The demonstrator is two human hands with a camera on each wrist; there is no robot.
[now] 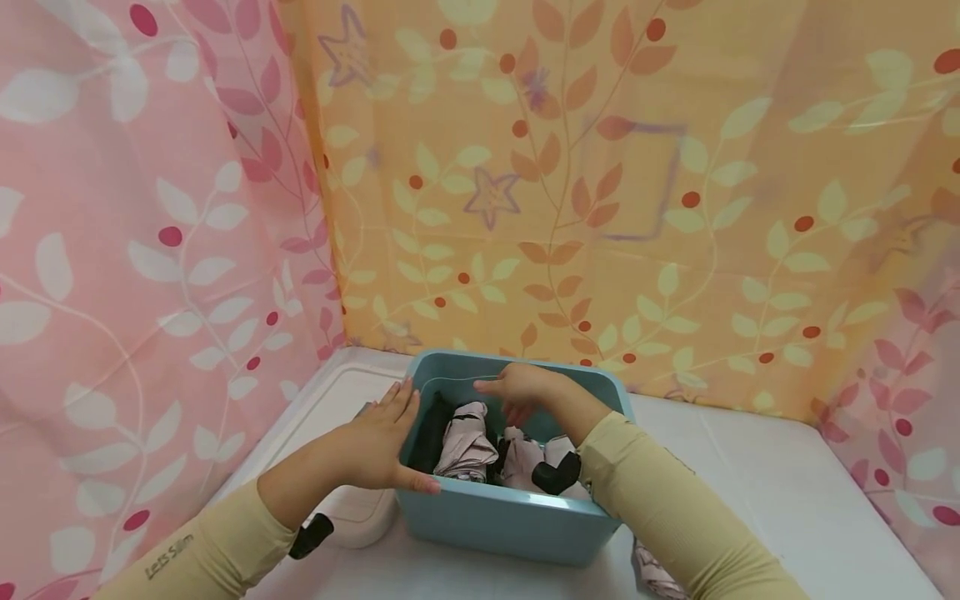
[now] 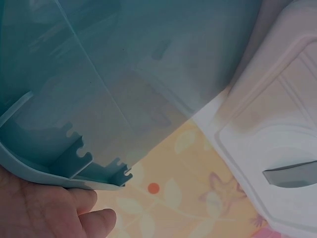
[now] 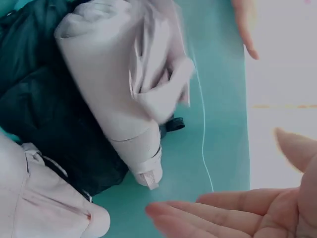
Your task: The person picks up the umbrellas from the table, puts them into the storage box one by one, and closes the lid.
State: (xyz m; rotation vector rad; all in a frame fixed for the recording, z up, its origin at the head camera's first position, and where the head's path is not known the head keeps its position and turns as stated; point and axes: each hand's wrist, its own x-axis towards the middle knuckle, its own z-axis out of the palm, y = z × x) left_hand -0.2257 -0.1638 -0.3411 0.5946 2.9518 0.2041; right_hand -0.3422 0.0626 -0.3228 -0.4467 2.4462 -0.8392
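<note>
A blue-green plastic bin stands on the white table with folded umbrellas in it. My left hand rests on the bin's left rim, fingers extended and thumb along the front edge. Inside the bin my right hand is over the umbrellas, palm bare and fingers extended in the right wrist view. A pale pink folded umbrella lies beside a black folded umbrella. Another pale umbrella shows at that view's lower left. A black, rounded piece lies near the bin's front right.
A white lid with a grey latch lies left of the bin, partly under my left arm. Below my right forearm is a pink folded bundle on the white table. Patterned cloth hangs behind and at both sides.
</note>
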